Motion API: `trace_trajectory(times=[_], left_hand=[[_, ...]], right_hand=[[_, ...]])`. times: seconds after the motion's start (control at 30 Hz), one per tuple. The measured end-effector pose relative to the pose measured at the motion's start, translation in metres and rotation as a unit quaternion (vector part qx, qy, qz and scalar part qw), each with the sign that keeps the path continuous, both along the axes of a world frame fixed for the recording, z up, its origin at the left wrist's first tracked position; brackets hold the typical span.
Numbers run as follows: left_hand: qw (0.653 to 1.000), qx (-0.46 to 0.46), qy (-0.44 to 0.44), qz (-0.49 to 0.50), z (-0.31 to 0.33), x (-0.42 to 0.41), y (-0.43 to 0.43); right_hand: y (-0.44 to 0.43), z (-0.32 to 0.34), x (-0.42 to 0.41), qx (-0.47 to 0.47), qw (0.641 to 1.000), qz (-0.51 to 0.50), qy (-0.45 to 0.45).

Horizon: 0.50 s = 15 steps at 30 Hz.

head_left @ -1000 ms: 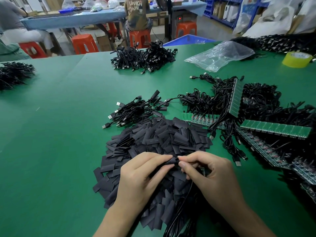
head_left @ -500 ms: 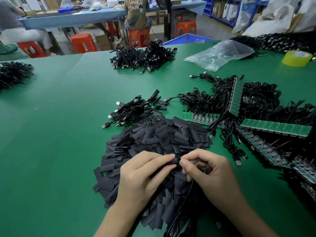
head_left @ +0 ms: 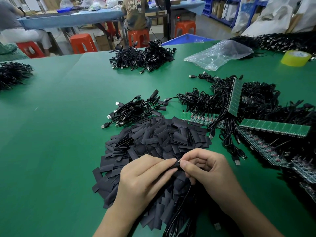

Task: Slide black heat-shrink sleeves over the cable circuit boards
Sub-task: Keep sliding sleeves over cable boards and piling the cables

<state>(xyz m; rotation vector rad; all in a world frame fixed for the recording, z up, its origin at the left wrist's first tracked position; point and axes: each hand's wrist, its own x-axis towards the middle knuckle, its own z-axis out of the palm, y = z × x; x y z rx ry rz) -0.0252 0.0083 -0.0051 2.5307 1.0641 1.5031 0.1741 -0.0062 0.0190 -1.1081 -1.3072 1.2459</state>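
Sleeves, black and flat, lie in a big heap (head_left: pixel 162 137) on your green counter (head_left: pixel 51 134), close to the near edge. Along the right edge sits an even bigger tangle of black cables (head_left: pixel 259 103) with long green board strips (head_left: pixel 275 128) in it. A clump of cables (head_left: pixel 142 57) rests by the far edge. A clear plastic bag (head_left: pixel 218 54) lies to its right, and a yellow tape roll (head_left: pixel 296 58) sits by the far right corner. A small bunch of cables (head_left: pixel 133 112) touches the heap's far side. Your left hand (head_left: pixel 143 182) and right hand (head_left: pixel 210 173) meet over the heap. The left one pinches one sleeve (head_left: pixel 177 165). The right one, fingers curled, pinches a thin cable (head_left: pixel 178 219) at that sleeve's end. Your fingers hide the cable's tip.
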Motion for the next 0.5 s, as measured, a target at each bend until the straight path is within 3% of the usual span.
trace_trajectory(times=[0.33, 0.5], left_hand=[[1.0, -0.001, 0.012, -0.005, -0.0002, 0.0008, 0.0013], [0.993, -0.067, -0.087, 0.039, 0.0005, 0.0041, 0.0012]], right_hand=[[-0.0001, -0.001, 0.0002, 0.022, 0.999, -0.012, -0.027], [0.0006, -0.0001, 0.0013, 0.038, 0.998, -0.054, 0.003]])
